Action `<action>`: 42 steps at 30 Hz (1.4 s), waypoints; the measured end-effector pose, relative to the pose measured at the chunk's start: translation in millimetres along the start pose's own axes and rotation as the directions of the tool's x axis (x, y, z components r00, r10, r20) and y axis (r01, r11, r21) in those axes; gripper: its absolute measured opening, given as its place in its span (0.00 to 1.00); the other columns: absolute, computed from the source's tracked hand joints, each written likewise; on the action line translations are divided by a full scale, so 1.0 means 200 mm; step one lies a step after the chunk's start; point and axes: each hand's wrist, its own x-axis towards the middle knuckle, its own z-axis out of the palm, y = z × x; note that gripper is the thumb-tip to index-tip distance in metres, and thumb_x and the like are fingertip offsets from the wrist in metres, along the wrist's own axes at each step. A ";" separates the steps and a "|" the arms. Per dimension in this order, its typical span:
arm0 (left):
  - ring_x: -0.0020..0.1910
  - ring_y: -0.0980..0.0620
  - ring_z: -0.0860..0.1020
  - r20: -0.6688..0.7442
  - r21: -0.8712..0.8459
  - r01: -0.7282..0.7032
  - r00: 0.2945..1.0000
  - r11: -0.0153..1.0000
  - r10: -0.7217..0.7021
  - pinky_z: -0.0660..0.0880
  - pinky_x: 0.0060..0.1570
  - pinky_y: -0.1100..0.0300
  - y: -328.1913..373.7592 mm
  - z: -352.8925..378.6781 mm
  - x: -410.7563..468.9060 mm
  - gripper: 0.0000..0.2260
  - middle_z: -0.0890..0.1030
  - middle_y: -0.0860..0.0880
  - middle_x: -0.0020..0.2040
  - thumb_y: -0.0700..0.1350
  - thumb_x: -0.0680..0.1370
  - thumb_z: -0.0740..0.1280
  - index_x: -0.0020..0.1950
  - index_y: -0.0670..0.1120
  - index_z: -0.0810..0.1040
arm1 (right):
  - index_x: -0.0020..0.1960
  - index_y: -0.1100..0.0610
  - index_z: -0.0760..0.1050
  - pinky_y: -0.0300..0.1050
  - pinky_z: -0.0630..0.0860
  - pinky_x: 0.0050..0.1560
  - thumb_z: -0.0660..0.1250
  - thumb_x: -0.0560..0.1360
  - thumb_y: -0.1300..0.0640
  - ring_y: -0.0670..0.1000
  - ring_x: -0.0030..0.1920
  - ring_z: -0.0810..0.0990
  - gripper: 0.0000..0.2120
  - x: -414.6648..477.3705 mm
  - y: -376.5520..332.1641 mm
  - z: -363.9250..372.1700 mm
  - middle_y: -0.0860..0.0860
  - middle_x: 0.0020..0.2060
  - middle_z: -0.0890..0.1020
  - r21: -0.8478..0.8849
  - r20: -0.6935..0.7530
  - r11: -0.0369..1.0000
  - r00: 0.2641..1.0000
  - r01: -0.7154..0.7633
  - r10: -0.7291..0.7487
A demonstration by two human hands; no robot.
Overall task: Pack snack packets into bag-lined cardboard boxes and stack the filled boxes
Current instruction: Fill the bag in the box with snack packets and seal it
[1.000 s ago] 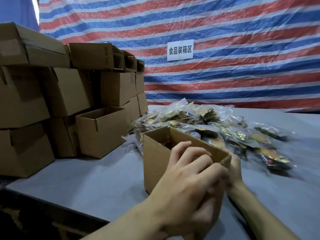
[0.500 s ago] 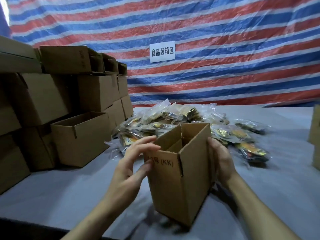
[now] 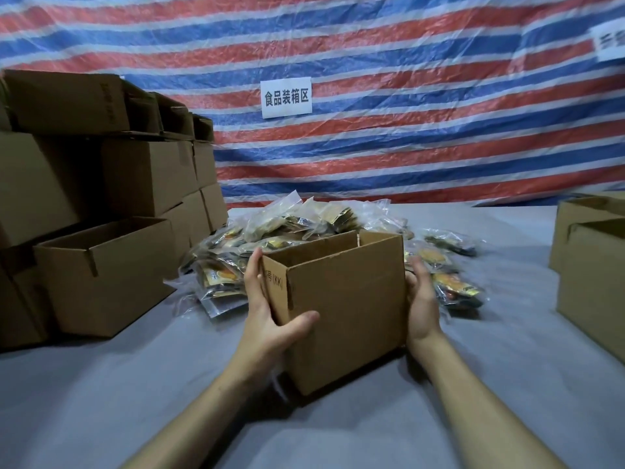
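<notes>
An open brown cardboard box [image 3: 348,306] stands upright on the grey table [image 3: 135,394] in front of me, its top flaps up. My left hand [image 3: 267,309] grips its left side, thumb across the front face. My right hand [image 3: 421,302] lies flat against its right side, fingers straight. Behind the box lies a heap of clear snack packets [image 3: 304,225], spilling to the right [image 3: 453,286]. The inside of the box is hidden from here.
A wall of stacked cardboard boxes [image 3: 101,170] fills the left, with one open box [image 3: 105,272] in front of it. Two more boxes [image 3: 592,275] stand at the right edge. A striped tarp with a white sign [image 3: 286,97] hangs behind.
The box has turned from corner-on to front face toward me and sits squarer on the table. My left hand has closed onto its left side. The view has shifted right.
</notes>
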 end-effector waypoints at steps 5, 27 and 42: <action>0.67 0.55 0.76 0.075 -0.050 0.129 0.989 0.990 -0.126 0.77 0.64 0.56 -0.14 0.05 0.06 0.56 0.72 0.50 0.72 0.54 0.57 0.79 0.80 0.53 0.54 | 0.55 0.53 0.86 0.55 0.76 0.63 0.55 0.82 0.37 0.57 0.58 0.83 0.27 0.05 0.00 -0.05 0.55 0.52 0.87 -0.006 -0.197 1.000 0.980 -0.005 0.004; 0.62 0.49 0.80 0.216 -0.142 0.280 0.945 0.950 -0.246 0.78 0.53 0.59 -0.27 -0.04 0.07 0.52 0.80 0.47 0.66 0.43 0.56 0.82 0.77 0.54 0.64 | 0.70 0.67 0.64 0.53 0.62 0.70 0.77 0.67 0.43 0.63 0.71 0.66 0.44 0.10 -0.02 -0.28 0.64 0.69 0.67 -0.711 -0.656 0.433 0.745 -0.553 -0.125; 0.55 0.48 0.84 0.206 -0.116 0.316 0.935 0.942 -0.289 0.81 0.49 0.57 -0.28 -0.03 0.06 0.46 0.85 0.46 0.57 0.44 0.53 0.82 0.70 0.50 0.71 | 0.36 0.54 0.79 0.49 0.74 0.42 0.71 0.74 0.51 0.58 0.40 0.79 0.11 0.21 -0.09 -0.67 0.52 0.35 0.82 -0.837 -0.397 0.468 0.904 -0.286 -0.159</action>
